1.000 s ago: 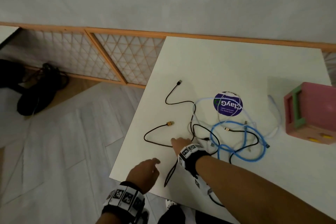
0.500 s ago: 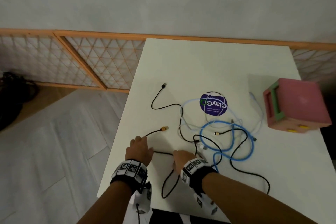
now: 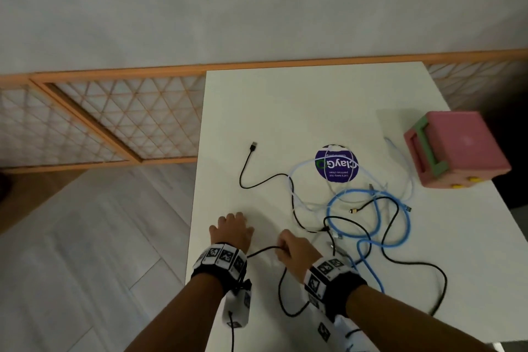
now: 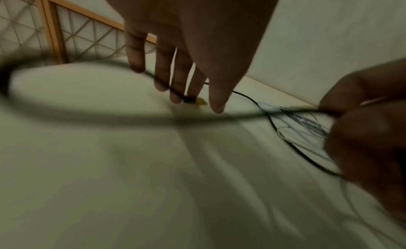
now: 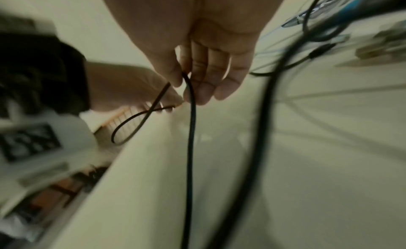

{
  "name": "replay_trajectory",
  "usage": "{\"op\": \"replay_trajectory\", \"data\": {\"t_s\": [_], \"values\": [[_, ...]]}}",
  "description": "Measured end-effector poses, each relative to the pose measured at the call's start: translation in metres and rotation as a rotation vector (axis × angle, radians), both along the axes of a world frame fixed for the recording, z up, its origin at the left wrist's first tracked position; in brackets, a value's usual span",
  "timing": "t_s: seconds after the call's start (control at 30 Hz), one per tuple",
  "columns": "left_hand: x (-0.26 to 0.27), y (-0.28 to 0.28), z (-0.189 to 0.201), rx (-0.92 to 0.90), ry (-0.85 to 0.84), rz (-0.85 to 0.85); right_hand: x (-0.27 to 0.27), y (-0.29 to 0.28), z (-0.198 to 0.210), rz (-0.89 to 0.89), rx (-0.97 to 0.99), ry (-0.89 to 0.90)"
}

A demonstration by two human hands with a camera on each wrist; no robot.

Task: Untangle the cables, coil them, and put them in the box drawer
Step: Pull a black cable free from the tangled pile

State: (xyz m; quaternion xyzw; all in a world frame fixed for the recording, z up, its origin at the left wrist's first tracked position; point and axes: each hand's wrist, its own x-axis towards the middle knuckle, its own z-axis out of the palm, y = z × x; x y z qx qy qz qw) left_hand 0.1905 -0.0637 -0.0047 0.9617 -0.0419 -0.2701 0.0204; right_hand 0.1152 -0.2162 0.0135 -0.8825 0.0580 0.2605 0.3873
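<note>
A tangle of black, blue (image 3: 409, 226) and white (image 3: 303, 169) cables lies mid-table. My right hand (image 3: 287, 248) pinches one black cable (image 3: 263, 251) between thumb and fingers (image 5: 198, 89), and the cable (image 5: 190, 148) hangs down from the pinch. My left hand (image 3: 231, 230) lies on the table to its left. Its straight fingers (image 4: 175, 94) touch that cable's end at the yellow plug (image 4: 201, 102). The cable loops (image 4: 98, 114) between the two hands. The pink box (image 3: 457, 148) with a green handle stands at the table's right edge.
A round purple sticker (image 3: 336, 163) marks the white table (image 3: 314, 100) beyond the tangle. Another black cable end with a plug (image 3: 253, 146) points toward the far left. The table's left edge drops to a pale floor beside an orange lattice screen (image 3: 114, 120).
My left hand came up onto the table and reached the yellow plug. My right hand took the black cable in a pinch and drew it toward the near edge.
</note>
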Motion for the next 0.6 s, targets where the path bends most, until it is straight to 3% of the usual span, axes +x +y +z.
{"op": "replay_trajectory", "data": {"t_s": [0.07,0.13,0.23,0.33,0.43,0.53,0.6], "values": [[0.007,0.009,0.002,-0.092,0.134,0.108,0.002,0.001,0.009,-0.141,0.162,-0.08],[0.011,0.018,0.009,-0.296,0.159,0.241,0.007,0.004,0.017,-0.222,0.286,-0.136],[0.02,0.035,0.037,-0.531,-0.037,0.4,0.013,0.003,0.025,-0.203,0.334,-0.091],[0.038,0.064,0.064,-0.723,-0.342,0.692,0.014,-0.009,0.028,0.003,0.168,0.092],[0.044,0.084,0.092,-1.087,-0.484,0.947,0.009,-0.016,0.036,0.006,0.328,0.236],[0.025,0.075,0.108,-1.238,-0.463,0.883,0.013,-0.015,0.05,-0.196,0.502,0.129],[0.007,0.058,0.109,-1.298,-0.315,0.736,0.025,-0.015,0.057,-0.288,0.4,-0.107]]}}
